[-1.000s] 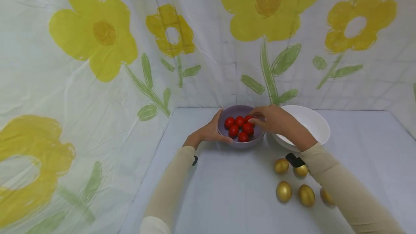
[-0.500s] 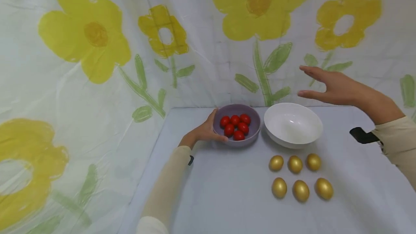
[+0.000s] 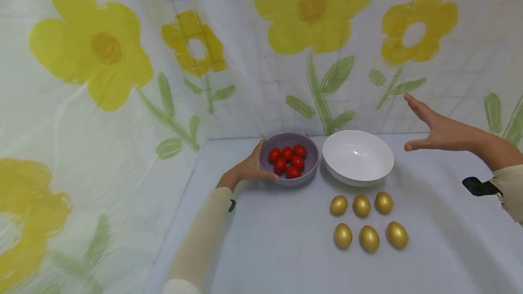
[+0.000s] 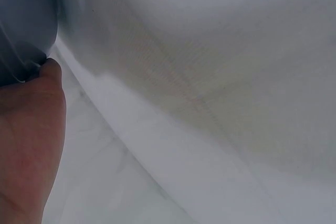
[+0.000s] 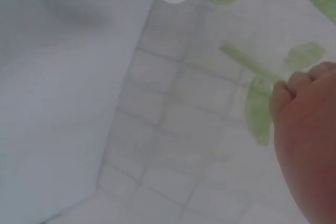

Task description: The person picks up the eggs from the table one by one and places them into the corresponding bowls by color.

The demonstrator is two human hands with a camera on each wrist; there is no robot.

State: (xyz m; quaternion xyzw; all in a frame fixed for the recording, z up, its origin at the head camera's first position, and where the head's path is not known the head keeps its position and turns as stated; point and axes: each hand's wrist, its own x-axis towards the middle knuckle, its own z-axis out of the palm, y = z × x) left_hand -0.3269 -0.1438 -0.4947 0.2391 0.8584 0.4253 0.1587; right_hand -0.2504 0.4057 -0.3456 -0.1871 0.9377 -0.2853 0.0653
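Observation:
At the back of the table, my left hand (image 3: 250, 167) holds the left side of a purple bowl (image 3: 309, 158), thumb at the front and fingers round the far side. Several glossy red eggs (image 3: 297, 163) lie inside it. In the left wrist view, the hand (image 4: 31, 124) touches the bowl's wall (image 4: 26, 14). Just right of the purple bowl stands a white bowl (image 3: 357, 160) with nothing in it. My right hand (image 3: 445, 133) hovers in the air to the right of the white bowl, thumb and fingers spread apart, holding nothing.
Several golden eggs (image 3: 369, 238) lie in two rows on the white table (image 3: 278, 248) in front of the white bowl. A flower-printed curtain (image 3: 249, 94) rises directly behind the bowls and along the left side.
My right hand has left the red eggs in the purple bowl and swung right, past the white bowl, dropping slightly since half a second ago. My left hand stays on the purple bowl.

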